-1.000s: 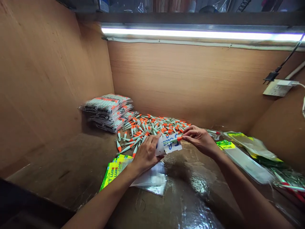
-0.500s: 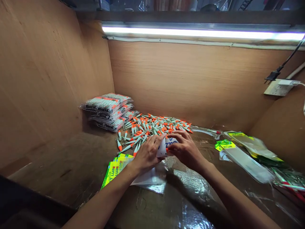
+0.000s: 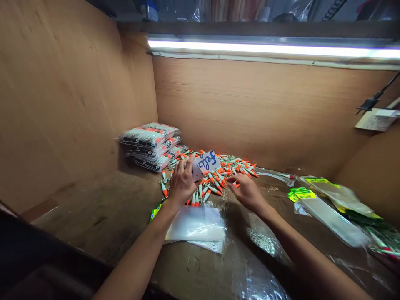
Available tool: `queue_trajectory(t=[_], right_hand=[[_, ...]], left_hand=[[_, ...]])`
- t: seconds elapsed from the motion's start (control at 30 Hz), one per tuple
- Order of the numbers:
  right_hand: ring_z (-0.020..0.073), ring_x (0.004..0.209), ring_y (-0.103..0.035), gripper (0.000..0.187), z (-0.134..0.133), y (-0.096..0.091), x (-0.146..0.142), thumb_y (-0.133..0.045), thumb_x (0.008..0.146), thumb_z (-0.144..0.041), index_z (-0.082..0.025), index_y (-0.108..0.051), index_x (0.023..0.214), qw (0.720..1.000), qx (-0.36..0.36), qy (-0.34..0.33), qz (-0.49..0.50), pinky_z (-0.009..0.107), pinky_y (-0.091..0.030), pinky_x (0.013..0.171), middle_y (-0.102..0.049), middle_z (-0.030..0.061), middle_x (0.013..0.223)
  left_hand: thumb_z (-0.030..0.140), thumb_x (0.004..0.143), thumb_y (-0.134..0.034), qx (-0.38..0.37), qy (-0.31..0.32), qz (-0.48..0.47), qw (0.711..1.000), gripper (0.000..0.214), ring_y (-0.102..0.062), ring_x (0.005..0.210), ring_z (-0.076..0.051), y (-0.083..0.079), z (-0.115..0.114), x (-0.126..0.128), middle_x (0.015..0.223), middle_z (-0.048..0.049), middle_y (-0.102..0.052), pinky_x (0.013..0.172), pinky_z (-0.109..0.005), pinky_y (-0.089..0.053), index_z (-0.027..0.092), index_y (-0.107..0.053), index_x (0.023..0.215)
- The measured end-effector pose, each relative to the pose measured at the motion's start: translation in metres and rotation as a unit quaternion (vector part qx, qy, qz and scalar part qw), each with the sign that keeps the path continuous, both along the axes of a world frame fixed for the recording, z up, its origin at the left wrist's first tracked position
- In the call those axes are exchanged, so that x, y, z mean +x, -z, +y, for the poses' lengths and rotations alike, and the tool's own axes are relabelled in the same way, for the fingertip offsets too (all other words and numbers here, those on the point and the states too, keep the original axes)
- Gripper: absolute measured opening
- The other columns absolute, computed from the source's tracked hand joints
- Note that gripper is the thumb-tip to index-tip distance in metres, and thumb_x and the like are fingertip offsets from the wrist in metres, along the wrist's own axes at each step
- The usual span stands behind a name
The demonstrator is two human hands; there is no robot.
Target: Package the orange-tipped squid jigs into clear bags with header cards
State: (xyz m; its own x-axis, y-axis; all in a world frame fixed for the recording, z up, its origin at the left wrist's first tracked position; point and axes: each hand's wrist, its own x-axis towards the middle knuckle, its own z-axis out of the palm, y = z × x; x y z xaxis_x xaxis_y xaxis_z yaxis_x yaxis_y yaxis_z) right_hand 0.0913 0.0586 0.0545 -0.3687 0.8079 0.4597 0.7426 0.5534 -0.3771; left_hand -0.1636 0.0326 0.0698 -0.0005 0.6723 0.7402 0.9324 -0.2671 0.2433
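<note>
My left hand point(image 3: 181, 183) is closed on a small white card point(image 3: 206, 162) with blue writing, lifted over a pile of white and orange fishing lures point(image 3: 223, 171) at the back of the bench. My right hand point(image 3: 245, 191) reaches into the near edge of that pile. Its fingers are curled at the lures, and whether they grip one is unclear.
A stack of filled lure packets point(image 3: 151, 143) sits in the back left corner. Clear bags point(image 3: 196, 227) lie below my left wrist over yellow-green header cards point(image 3: 153, 213). More bags and yellow cards point(image 3: 325, 204) lie at the right. Plywood walls point(image 3: 250, 108) enclose the bench; a socket point(image 3: 376, 120) hangs right.
My left hand has raised the card up and back over the lures. My right hand has let go of the card and dropped to the pile's edge. The view has shifted a little.
</note>
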Motion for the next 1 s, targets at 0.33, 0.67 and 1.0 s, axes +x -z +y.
queue_trajectory(t=[0.33, 0.67, 1.0], right_hand=[[0.0230, 0.093, -0.063, 0.020, 0.012, 0.028, -0.046, -0.056, 0.092, -0.033, -0.017, -0.067, 0.091, 0.988, -0.151, 0.013, -0.033, 0.030, -0.045, 0.075, -0.070, 0.0106, 0.099], [0.0114, 0.065, -0.060, 0.043, 0.030, -0.031, 0.032, -0.081, 0.072, -0.051, -0.015, -0.072, 0.095, 0.809, -0.442, -0.185, 0.341, 0.023, -0.047, 0.060, -0.070, 0.0059, 0.082], [0.0227, 0.086, -0.059, 0.014, -0.008, -0.073, 0.016, -0.066, 0.089, -0.033, -0.025, -0.077, 0.089, 0.994, 0.108, -0.024, 0.015, 0.033, -0.044, 0.072, -0.071, 0.0064, 0.089]], left_hand=[[0.037, 0.074, -0.080, -0.004, -0.065, -0.012, 0.998, 0.093, -0.051, 0.115, -0.033, 0.003, 0.001, -0.005, 0.126, -0.0131, -0.052, 0.099, -0.044, -0.043, 0.026, -0.029, 0.151], [0.035, 0.076, -0.077, -0.015, -0.033, 0.003, 0.999, 0.087, -0.051, 0.112, -0.033, 0.010, 0.004, -0.006, 0.121, -0.0120, -0.052, 0.095, -0.044, -0.044, 0.027, -0.030, 0.150], [0.023, 0.072, -0.077, -0.066, 0.098, 0.041, 0.992, 0.094, -0.051, 0.112, -0.030, 0.017, -0.001, 0.016, 0.121, -0.0081, -0.051, 0.095, -0.044, -0.046, 0.032, -0.026, 0.151]])
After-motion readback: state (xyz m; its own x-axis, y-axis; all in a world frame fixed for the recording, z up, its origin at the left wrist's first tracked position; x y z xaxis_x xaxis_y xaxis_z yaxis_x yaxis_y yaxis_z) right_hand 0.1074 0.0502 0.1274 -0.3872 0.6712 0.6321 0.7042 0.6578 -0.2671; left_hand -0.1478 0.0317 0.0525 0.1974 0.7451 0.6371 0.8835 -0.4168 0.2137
